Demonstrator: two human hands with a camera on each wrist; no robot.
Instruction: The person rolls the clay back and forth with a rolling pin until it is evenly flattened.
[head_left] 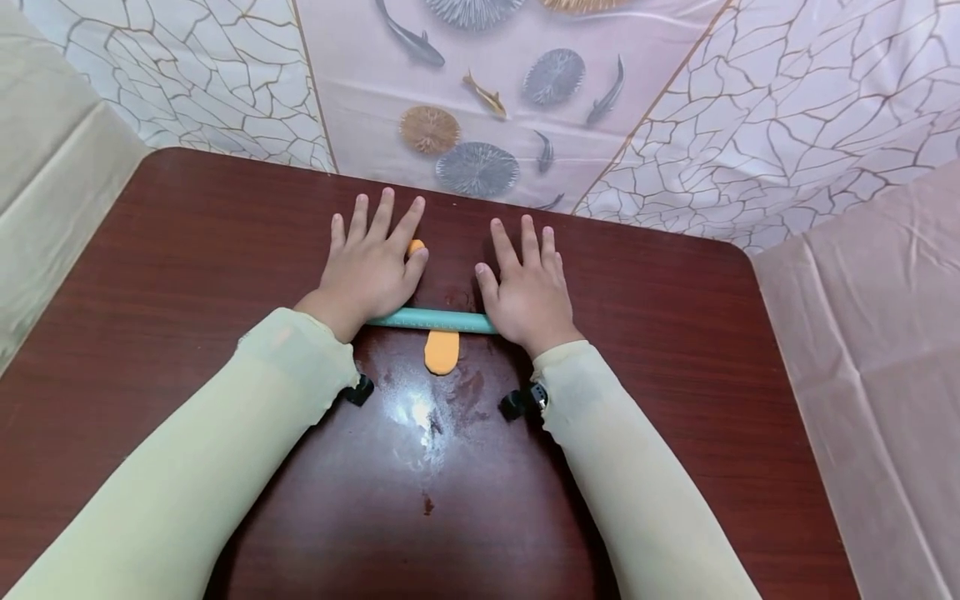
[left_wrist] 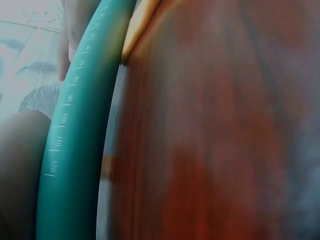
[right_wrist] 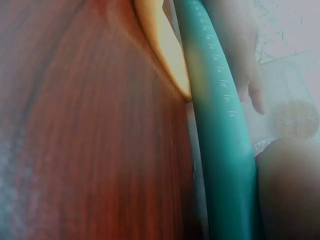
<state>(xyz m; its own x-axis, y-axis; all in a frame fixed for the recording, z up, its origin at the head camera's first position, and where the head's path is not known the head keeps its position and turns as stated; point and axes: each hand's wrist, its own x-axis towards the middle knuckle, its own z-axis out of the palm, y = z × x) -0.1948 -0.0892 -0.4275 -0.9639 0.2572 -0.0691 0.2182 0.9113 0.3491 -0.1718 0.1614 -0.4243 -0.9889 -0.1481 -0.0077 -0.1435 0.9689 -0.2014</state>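
Note:
A green rolling pin point(head_left: 442, 320) with a printed scale lies crosswise on the table, over a flattened strip of orange modelling clay point(head_left: 442, 354). My left hand point(head_left: 367, 273) rests on the pin's left end, fingers straight and spread away from me. On its right end my right hand point(head_left: 531, 298) lies the same way, palm down. Between the left thumb and index finger shows a bit of orange clay point(head_left: 416, 247), partly hidden by the hand. Both wrist views show the pin point(left_wrist: 75, 125) close up, with the clay's edge point(right_wrist: 162, 47) beside it.
The dark red-brown wooden table point(head_left: 675, 375) has whitish smears and a glare spot in front of the pin. A patterned cloth point(head_left: 480, 108) hangs along the far edge, and plain beige cloth point(head_left: 862, 333) hangs at the sides. Black wrist cameras point(head_left: 512, 406) sit beneath the sleeves.

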